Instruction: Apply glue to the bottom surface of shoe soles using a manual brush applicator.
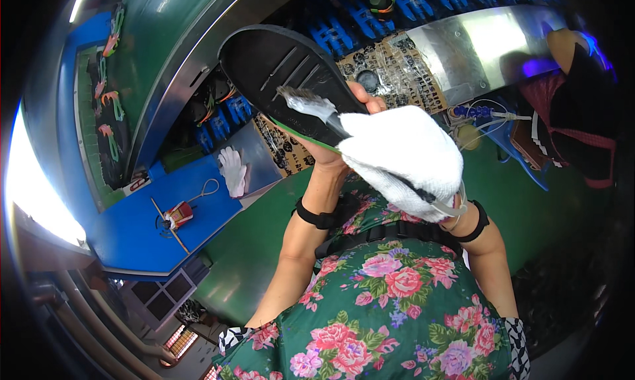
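Note:
A black shoe sole (297,69) with a green edge is held up in my left hand (325,156), its fingers wrapped round the near end and sides. Several slots run across the sole's face. My right hand (403,158) wears a white glove and is closed on a brush (309,104). The brush's bristles lie over the middle of the sole; I cannot tell whether they touch it. A pale wrapping covers the brush near the bristles, and the glove hides most of the handle.
On the blue table (126,238) at left lie a white glove (233,171) and a red-labelled container (178,214) with a stick across it. Patterned cardboard (397,72) and a metal ledge (489,46) lie ahead. Blue racks (370,23) line the far side. Another person (575,109) is at right.

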`<state>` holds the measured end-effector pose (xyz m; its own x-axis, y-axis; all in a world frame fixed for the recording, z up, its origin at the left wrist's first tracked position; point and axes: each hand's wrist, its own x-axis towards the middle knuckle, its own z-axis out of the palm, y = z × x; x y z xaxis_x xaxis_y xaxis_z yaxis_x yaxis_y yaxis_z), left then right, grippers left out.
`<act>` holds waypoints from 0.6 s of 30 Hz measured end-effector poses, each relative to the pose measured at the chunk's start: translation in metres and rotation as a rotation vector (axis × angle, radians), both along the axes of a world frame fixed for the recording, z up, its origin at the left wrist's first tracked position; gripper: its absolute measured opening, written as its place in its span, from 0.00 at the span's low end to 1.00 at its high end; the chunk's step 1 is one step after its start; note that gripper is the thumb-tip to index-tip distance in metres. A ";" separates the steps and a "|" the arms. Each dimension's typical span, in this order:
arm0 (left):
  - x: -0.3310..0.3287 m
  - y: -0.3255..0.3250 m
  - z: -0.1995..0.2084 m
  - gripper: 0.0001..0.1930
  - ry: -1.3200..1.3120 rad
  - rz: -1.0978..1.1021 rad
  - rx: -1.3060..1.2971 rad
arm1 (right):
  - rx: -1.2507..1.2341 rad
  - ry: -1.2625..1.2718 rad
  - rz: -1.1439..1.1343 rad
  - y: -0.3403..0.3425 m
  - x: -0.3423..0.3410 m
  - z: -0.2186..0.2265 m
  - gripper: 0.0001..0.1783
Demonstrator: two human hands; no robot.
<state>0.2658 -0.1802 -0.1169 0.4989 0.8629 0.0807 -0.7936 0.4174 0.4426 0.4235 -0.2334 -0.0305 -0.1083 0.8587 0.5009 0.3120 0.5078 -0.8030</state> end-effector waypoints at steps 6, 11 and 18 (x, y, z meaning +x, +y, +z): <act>0.008 -0.007 -0.005 0.58 -0.068 -0.065 -0.114 | 0.054 0.046 0.031 0.008 -0.022 0.001 0.18; 0.011 -0.005 -0.008 0.50 -0.079 -0.094 -0.114 | -0.029 0.286 -0.035 0.011 -0.010 0.004 0.09; 0.012 -0.004 -0.010 0.39 -0.023 -0.098 -0.092 | 0.028 -0.002 -0.026 0.006 -0.003 0.004 0.13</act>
